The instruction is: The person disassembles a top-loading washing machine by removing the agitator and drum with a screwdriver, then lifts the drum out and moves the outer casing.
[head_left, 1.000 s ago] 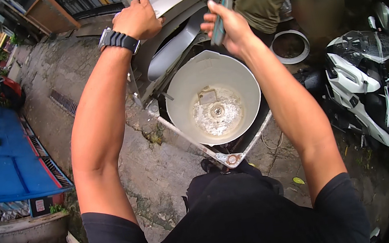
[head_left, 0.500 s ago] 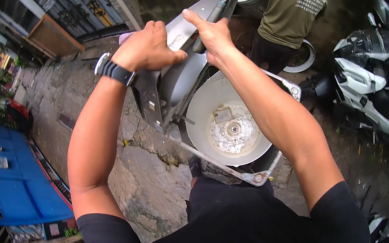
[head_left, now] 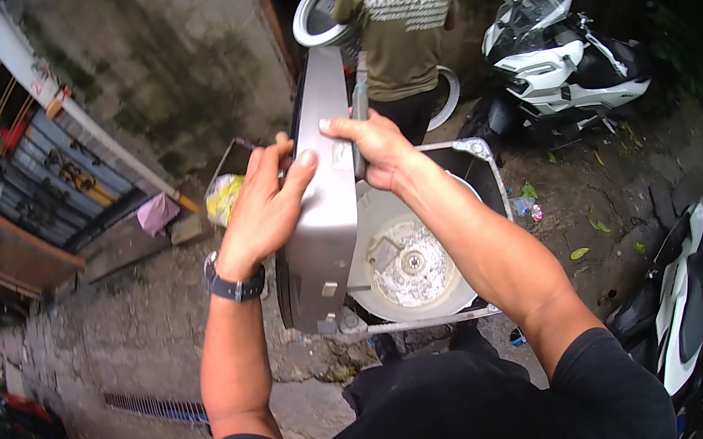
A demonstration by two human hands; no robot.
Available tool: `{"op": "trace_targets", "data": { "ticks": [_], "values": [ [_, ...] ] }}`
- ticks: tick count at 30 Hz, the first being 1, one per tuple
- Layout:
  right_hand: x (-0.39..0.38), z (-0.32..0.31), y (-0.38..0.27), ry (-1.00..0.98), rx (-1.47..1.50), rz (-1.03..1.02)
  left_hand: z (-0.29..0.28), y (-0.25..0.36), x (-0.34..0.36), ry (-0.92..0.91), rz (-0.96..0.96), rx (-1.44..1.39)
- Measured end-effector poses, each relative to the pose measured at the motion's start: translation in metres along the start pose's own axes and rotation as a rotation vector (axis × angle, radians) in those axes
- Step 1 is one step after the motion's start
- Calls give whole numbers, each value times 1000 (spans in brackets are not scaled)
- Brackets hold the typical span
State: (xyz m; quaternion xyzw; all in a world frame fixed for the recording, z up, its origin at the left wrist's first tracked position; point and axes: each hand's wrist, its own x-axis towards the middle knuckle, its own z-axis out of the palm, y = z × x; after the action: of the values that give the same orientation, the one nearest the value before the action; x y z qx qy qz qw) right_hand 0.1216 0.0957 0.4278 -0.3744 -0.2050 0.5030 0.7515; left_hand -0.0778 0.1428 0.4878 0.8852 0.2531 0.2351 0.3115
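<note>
My left hand (head_left: 272, 199) grips the long silver lid panel (head_left: 322, 233), which stands tilted up along the left side of an open washer. My right hand (head_left: 373, 149) is closed round a grey-green handled tool (head_left: 360, 92), perhaps pliers, its thumb pressing on the panel's face. Below and right of the panel is the pale inner tub (head_left: 453, 272), with a small plate and a round centre fitting on its scuffed bottom. The washer's rusty rimmed frame (head_left: 496, 190) surrounds it.
A co-worker (head_left: 398, 42) in an olive shirt stands beyond, beside a grey ring-rimmed tub (head_left: 307, 19). A white scooter (head_left: 547, 75) is at back right, another (head_left: 685, 289) at near right. A stained wall and gate are at left; cracked pavement (head_left: 116, 333) has a drain grate.
My view has turned toward the wall and co-worker. My hands have come lower along the lid, which now stands lengthwise in front of me, covering the tub's left side.
</note>
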Motion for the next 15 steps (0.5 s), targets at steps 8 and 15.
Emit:
{"op": "trace_targets", "data": {
  "ticks": [8, 15],
  "values": [
    [-12, -8, -19, -72, -53, -98, 10, -40, 8, -97, -35, -581],
    [-17, 12, -15, 4, -266, -49, 93, -437, -62, 432, -573, -213]
  ]
}}
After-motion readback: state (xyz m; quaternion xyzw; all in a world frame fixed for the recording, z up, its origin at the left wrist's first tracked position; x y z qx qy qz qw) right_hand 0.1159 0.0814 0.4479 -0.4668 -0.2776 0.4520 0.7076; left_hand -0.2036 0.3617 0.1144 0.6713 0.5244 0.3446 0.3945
